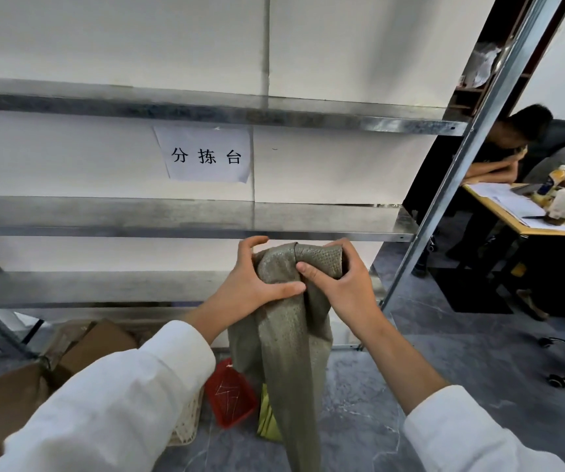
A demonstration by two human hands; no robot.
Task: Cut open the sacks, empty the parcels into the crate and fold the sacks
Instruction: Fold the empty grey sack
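Observation:
A grey-green woven sack hangs limp in front of me, bunched at its top. My left hand grips the bunched top from the left, thumb pressed across the fabric. My right hand holds the same top from the right, thumb on the front fold. The sack's lower end trails down past the bottom of the view. Below it on the floor a red mesh basket lies beside a white woven crate, which my left sleeve mostly hides. Brown cardboard parcels lie at lower left.
A metal shelf rack with a paper sign stands against the white wall just behind the sack. Its slanted post runs at right. A yellow-green sack lies on the floor. Two seated people work at a desk at far right.

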